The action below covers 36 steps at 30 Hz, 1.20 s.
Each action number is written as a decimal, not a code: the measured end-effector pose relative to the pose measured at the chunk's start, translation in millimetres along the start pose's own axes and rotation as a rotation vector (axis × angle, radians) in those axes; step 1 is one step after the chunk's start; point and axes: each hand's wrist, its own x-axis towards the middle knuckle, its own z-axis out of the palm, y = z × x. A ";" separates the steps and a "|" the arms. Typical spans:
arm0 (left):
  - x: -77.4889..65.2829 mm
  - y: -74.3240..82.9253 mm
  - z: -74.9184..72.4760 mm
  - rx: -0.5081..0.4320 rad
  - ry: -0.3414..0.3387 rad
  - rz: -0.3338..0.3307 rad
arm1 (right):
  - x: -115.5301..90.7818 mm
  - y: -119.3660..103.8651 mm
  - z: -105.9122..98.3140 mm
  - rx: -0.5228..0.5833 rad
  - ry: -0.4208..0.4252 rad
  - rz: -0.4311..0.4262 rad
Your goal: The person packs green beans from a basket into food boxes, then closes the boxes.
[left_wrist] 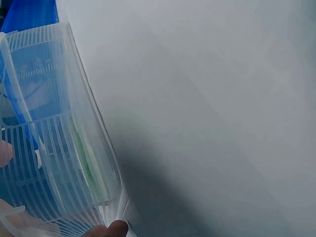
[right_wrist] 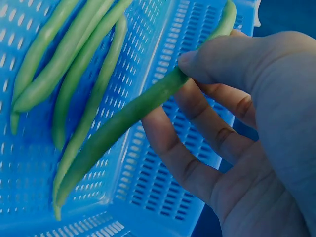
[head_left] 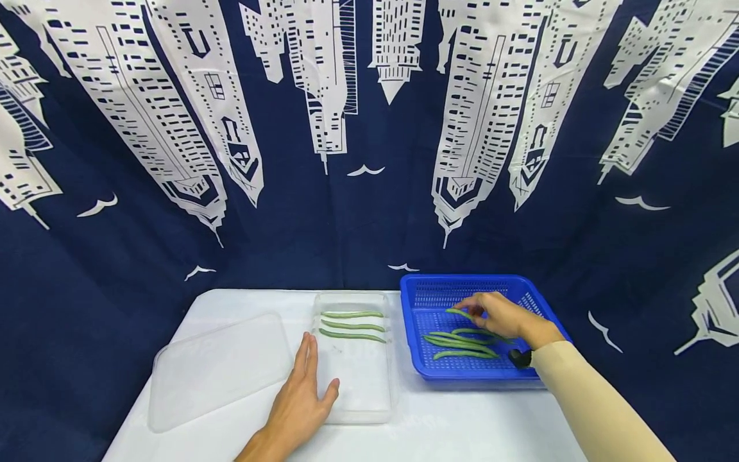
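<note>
Only the head view shows the left hand [head_left: 301, 401] whole, fingers straight by the box [head_left: 355, 378]. The right hand [right_wrist: 266, 106] pinches a bean [right_wrist: 131, 114] over the basket [right_wrist: 160, 190]: slim, green, slightly bent.

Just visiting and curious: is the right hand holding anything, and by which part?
The right hand pinches a green bean between thumb and fingers, partway along its length, not by either tip.

My right hand [head_left: 495, 316] has room above the blue basket [head_left: 485, 373], whose left wall [head_left: 407, 327] bars low passage leftward. My left hand [head_left: 300, 401] obstructs the clear container's [head_left: 358, 382] near left side.
</note>
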 end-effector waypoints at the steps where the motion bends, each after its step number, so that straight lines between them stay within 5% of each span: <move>1: -0.2 0.2 -0.1 0.002 0.002 -0.002 | 1.2 -3.4 -0.6 0.001 0.000 0.003; 14: 2.1 -0.2 2.3 0.003 0.019 0.009 | 9.3 -36.9 2.5 0.017 0.029 -0.029; 36: -1.5 -2.0 2.6 -0.013 0.012 0.004 | 29.6 -98.8 10.3 -0.026 0.071 -0.205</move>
